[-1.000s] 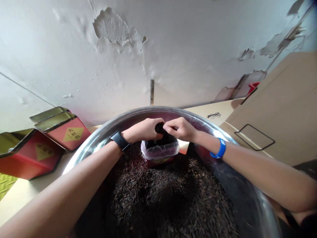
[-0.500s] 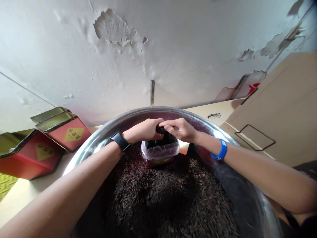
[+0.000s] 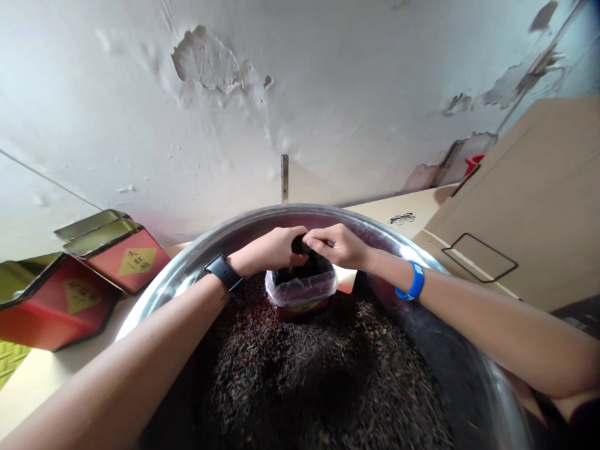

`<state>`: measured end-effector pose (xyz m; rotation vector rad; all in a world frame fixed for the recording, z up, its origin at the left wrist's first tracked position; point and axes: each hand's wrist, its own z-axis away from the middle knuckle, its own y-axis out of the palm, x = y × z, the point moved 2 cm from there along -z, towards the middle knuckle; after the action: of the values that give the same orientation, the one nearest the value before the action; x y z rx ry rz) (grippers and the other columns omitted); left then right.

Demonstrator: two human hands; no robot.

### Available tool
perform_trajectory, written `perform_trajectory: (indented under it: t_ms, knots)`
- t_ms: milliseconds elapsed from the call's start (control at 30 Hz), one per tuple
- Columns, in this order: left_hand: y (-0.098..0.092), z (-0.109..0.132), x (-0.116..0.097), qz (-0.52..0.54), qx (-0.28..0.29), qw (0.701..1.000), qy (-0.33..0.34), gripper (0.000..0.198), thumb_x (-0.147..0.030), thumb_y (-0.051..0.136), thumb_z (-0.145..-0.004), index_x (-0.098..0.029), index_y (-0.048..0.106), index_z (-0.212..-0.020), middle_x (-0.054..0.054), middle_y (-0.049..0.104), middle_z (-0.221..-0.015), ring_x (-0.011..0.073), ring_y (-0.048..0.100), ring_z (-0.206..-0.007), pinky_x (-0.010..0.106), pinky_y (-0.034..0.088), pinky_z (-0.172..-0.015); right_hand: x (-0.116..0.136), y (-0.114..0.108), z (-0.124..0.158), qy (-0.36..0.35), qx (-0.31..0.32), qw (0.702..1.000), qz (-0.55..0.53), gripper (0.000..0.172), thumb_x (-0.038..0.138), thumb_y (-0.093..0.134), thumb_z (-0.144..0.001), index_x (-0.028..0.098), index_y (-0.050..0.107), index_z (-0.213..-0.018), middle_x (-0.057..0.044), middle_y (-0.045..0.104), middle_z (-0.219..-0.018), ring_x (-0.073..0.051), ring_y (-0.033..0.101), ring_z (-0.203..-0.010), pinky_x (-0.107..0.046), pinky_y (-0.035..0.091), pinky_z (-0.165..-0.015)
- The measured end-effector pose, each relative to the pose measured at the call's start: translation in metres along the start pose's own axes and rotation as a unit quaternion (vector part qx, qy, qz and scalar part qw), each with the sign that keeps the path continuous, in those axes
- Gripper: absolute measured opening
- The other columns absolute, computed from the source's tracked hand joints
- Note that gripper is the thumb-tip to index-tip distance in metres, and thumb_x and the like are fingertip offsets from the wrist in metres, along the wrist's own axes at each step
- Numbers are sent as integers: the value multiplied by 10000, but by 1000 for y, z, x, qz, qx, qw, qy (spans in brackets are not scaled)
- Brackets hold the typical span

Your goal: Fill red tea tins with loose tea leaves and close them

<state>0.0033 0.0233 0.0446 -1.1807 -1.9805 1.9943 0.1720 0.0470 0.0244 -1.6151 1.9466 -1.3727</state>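
Note:
My left hand [image 3: 274, 250], with a black watch on its wrist, curls around something dark [image 3: 299, 244] that I cannot make out, perhaps tea leaves. My right hand [image 3: 340, 245], closed with thumb and forefinger together, meets it there; what it pinches is hidden. Both hands are over the mouth of a red tin [image 3: 302, 309] lined with a clear plastic bag [image 3: 300, 291]. The tin stands in a wide metal basin [image 3: 225, 220], on a heap of dark loose tea leaves [image 3: 281, 369]. A pale, partly hidden piece [image 3: 345, 280] is beside the tin.
Lidless red tins [image 3: 134, 259] with yellow diamond labels sit left of the basin. Glasses [image 3: 402, 219] lie on the pale tabletop [image 3: 375, 209] behind it. A cardboard box [image 3: 534, 206] stands at the right, a black wire frame [image 3: 480, 257] against it. A peeling wall [image 3: 328, 112] rises behind.
The view has shifted slightly. My hands stay over the tin's mouth; the right fingers have moved a little on the dark thing.

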Motion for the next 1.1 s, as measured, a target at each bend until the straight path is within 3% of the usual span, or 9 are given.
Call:
perform_trajectory:
  t_ms: [167, 300, 467, 567, 800, 900, 1000, 1100]
  knots:
    - [2, 1, -2, 17, 7, 1000, 17, 221, -270, 546, -722, -175, 553, -922, 11, 649, -807, 132, 573, -698, 223, 389, -589, 0, 5, 0, -24, 69, 996, 42, 316, 320, 435, -888, 151, 633, -707, 8, 550, -587, -81, 426, -536, -242, 315, -553]
    - [1, 1, -1, 15, 10, 1000, 19, 149, -273, 543, -740, -175, 534, -851, -3, 634, -754, 118, 553, -639, 213, 361, -537, 1, 3, -1, -27, 20, 999, 32, 268, 324, 449, -881, 164, 661, -915, -2, 606, -656, -88, 450, -560, -248, 337, -587]
    - [0, 2, 2, 21, -10, 1000, 10, 206, -297, 557, -769, -178, 570, -936, 11, 652, -821, 124, 568, -660, 226, 393, -568, 5, -8, -3, -2, -14, 999, 44, 370, 347, 411, -895, 166, 550, -604, 20, 478, -540, -82, 364, -517, -257, 307, -551]
    - [1, 0, 4, 31, -27, 999, 17, 235, -312, 564, -792, -198, 587, -996, 18, 658, -903, 133, 585, -719, 237, 428, -629, 5, -17, -4, 52, -75, 995, 35, 377, 349, 394, -902, 168, 501, -589, 27, 430, -528, -81, 336, -508, -256, 288, -519]
    - [1, -6, 2, 78, -89, 991, 59, 207, -203, 480, -836, -182, 576, -1017, 22, 662, -938, 117, 591, -820, 230, 438, -732, 1, -17, -4, 73, -112, 990, 31, 373, 357, 403, -902, 162, 504, -601, 20, 453, -543, -80, 372, -525, -254, 298, -527]
    - [-2, -5, -3, 47, -97, 993, 48, 217, -254, 421, -880, -166, 605, -956, 32, 664, -903, 128, 579, -789, 247, 420, -709, -1, -15, -5, 83, -117, 990, 20, 324, 349, 408, -901, 155, 599, -727, 0, 559, -632, -87, 433, -564, -247, 333, -556]
    - [-3, -3, -7, 35, -78, 996, 27, 390, -399, 329, -934, -153, 622, -861, 35, 662, -817, 130, 558, -709, 255, 401, -651, -5, -13, -5, 99, -123, 987, 8, 282, 328, 420, -894, 166, 645, -946, -23, 650, -783, -98, 497, -610, -248, 372, -592]
    - [-3, -3, -10, 58, -68, 996, 28, 476, -440, 264, -952, -158, 639, -870, 38, 672, -849, 132, 571, -746, 261, 411, -702, -10, -11, -4, 112, -125, 986, -1, 296, 323, 425, -891, 175, 645, -1023, -35, 666, -831, -106, 518, -628, -256, 394, -611]
